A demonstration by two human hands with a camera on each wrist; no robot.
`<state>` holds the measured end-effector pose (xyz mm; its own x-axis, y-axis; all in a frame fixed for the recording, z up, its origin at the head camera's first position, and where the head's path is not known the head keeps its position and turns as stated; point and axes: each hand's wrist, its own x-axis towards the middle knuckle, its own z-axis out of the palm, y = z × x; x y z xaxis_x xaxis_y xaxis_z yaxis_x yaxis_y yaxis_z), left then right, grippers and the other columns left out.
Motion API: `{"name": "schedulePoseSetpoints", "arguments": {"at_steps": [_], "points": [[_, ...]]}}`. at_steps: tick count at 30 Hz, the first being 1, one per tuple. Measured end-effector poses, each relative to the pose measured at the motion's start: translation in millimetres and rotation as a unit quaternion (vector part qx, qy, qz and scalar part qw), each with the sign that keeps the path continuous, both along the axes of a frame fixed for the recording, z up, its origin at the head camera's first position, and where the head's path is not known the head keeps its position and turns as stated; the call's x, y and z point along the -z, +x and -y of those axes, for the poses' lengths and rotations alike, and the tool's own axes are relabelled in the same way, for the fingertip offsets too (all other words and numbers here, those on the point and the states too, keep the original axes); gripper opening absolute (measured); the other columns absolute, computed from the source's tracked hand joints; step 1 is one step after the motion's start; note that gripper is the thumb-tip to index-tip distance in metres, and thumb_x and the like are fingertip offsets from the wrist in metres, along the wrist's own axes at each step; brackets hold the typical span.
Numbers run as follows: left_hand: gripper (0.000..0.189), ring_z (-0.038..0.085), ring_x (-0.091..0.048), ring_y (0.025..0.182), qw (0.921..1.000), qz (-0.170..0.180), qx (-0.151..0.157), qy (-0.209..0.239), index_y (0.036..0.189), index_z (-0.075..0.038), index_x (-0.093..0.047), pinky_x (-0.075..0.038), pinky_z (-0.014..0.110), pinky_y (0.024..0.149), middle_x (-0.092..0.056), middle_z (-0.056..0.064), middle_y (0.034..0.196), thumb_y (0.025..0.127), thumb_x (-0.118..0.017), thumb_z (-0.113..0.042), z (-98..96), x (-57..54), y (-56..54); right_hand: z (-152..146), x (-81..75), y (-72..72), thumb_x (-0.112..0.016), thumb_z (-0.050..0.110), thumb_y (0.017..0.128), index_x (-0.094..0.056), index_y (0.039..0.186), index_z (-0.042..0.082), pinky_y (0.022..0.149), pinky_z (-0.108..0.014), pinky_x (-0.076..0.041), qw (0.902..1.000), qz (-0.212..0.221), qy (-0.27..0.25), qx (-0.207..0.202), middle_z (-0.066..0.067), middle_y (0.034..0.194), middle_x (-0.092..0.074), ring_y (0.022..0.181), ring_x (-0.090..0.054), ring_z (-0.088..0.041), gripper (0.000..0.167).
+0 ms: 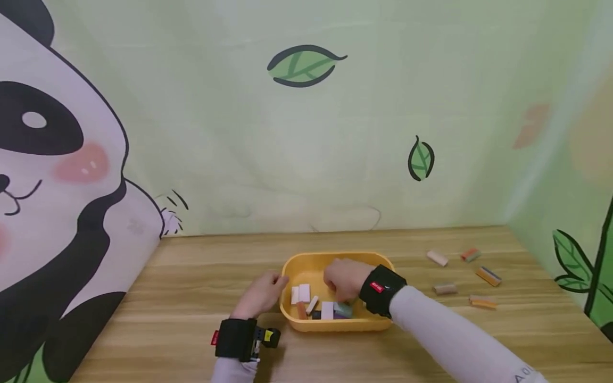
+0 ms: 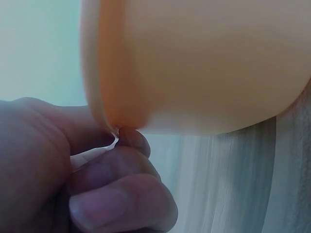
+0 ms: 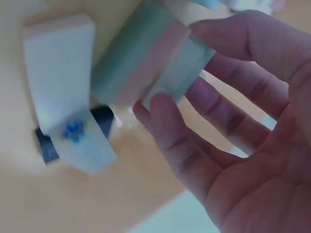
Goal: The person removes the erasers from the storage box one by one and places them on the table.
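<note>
A yellow plastic tub (image 1: 335, 327) stands on the wooden table with several small erasers inside. My left hand (image 1: 261, 294) pinches its left rim between thumb and curled fingers; the left wrist view shows the tub wall (image 2: 204, 73) close up. Over the tub's inside, my right hand (image 1: 349, 277) reaches down. In the right wrist view its thumb and fingertips pinch a striped eraser (image 3: 146, 60) in green, pink and pale grey. Beside that lie a white eraser (image 3: 60, 73), another white one with a blue mark (image 3: 92, 148), and a dark piece (image 3: 46, 148) partly hidden beneath them.
Right of the tub, several erasers lie apart on the table, among them a whitish one (image 1: 437, 258), a red-and-green one (image 1: 471, 255) and an orange-and-blue one (image 1: 488, 276). A printed cloth backdrop (image 1: 230, 133) rises behind the table.
</note>
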<state>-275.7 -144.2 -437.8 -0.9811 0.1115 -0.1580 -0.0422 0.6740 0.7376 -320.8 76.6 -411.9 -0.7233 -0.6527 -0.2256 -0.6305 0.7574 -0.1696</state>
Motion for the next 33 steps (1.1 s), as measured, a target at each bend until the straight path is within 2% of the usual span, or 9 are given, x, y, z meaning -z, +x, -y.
{"name": "schedulePoseSetpoints", "arguments": {"at_steps": [3,7,9,12,15,17,22,27,33], "points": [[0.034,0.017,-0.042,0.056,0.9999,0.003,0.005,0.011,0.09,-0.002,-0.061,-0.033,0.029,0.053,-0.041,0.002,0.065,0.104,-0.045,-0.028,-8.4,2.4,-1.9,-15,-14.1,-2.1,-0.077,-0.003,0.07,-0.049,0.061,0.014,0.052,-0.024,-0.031,0.9998,-0.007,-0.005,-0.015,0.005,0.062,-0.041,0.059,-0.039,-0.011,0.034],[0.033,0.017,-0.043,0.058,1.0,0.004,0.003,-0.002,0.092,-0.003,-0.062,-0.034,0.03,0.053,-0.042,0.002,0.066,0.105,-0.044,-0.028,-4.2,-0.1,1.3,-30,-39.0,-10.0,-0.075,-0.005,0.074,-0.05,0.064,0.013,0.058,-0.026,-0.034,0.9993,-0.028,-0.002,-0.023,0.004,0.066,-0.042,0.063,-0.04,-0.013,0.033],[0.033,0.017,-0.043,0.057,1.0,0.001,0.006,-0.005,0.091,-0.003,-0.061,-0.033,0.03,0.053,-0.042,0.002,0.066,0.105,-0.044,-0.028,-5.2,-0.3,0.8,-46,-52.6,-17.0,-0.07,-0.007,0.076,-0.054,0.069,0.013,0.063,-0.029,-0.039,0.9989,-0.045,0.008,-0.014,0.002,0.07,-0.047,0.068,-0.045,-0.016,0.026],[0.033,0.017,-0.043,0.058,1.0,0.004,0.004,-0.003,0.092,-0.003,-0.062,-0.033,0.029,0.053,-0.043,0.002,0.066,0.104,-0.044,-0.028,-6.7,0.2,-0.5,-73,-67.4,-29.1,-0.072,-0.002,0.076,-0.059,0.077,0.011,0.068,-0.033,-0.043,0.9971,-0.068,0.029,0.014,-0.001,0.077,-0.052,0.074,-0.048,-0.02,0.018],[0.033,0.017,-0.044,0.058,0.9999,0.012,-0.003,0.001,0.095,-0.003,-0.062,-0.034,0.029,0.053,-0.043,0.002,0.067,0.104,-0.045,-0.029,-6.9,0.3,-0.9,-100,-72.5,-38.6,-0.072,-0.001,0.075,-0.061,0.085,0.006,0.073,-0.037,-0.046,0.9954,-0.081,0.026,0.044,-0.005,0.084,-0.055,0.079,-0.05,-0.023,0.017],[0.033,0.018,-0.044,0.059,0.9999,0.016,-0.006,0.003,0.097,-0.003,-0.063,-0.034,0.03,0.054,-0.043,0.003,0.067,0.104,-0.045,-0.029,-6.5,0.5,-0.9,-118,-71.2,-42.2,-0.072,-0.002,0.074,-0.062,0.088,0.003,0.074,-0.039,-0.047,0.9935,-0.086,0.023,0.071,-0.007,0.086,-0.056,0.08,-0.051,-0.024,0.018],[0.032,0.019,-0.046,0.061,0.9999,0.016,-0.004,0.0,0.103,-0.002,-0.063,-0.035,0.03,0.056,-0.044,0.003,0.069,0.105,-0.044,-0.029,-4.1,0.0,-0.5,-152,-58.2,-46.0,-0.071,-0.007,0.072,-0.061,0.08,0.001,0.067,-0.039,-0.048,0.9887,-0.094,0.016,0.116,-0.007,0.077,-0.057,0.072,-0.054,-0.024,0.015],[0.032,0.019,-0.046,0.062,0.9999,0.014,-0.007,-0.005,0.103,-0.003,-0.063,-0.035,0.031,0.056,-0.044,0.003,0.069,0.105,-0.044,-0.029,-4.1,-1.5,0.3,-173,-40.2,-43.4,-0.071,-0.008,0.071,-0.061,0.082,-0.001,0.067,-0.039,-0.049,0.9871,-0.093,0.0,0.131,-0.008,0.079,-0.06,0.073,-0.056,-0.025,0.017],[0.032,0.018,-0.045,0.061,0.9999,0.01,0.0,-0.003,0.102,-0.003,-0.063,-0.035,0.03,0.055,-0.044,0.002,0.069,0.105,-0.044,-0.028,-6.9,-1.3,-0.7,-185,-15.8,-41.3,-0.066,-0.009,0.071,-0.055,0.071,0.005,0.062,-0.035,-0.044,0.9865,-0.1,-0.019,0.129,-0.003,0.071,-0.054,0.066,-0.049,-0.021,0.018]]}}
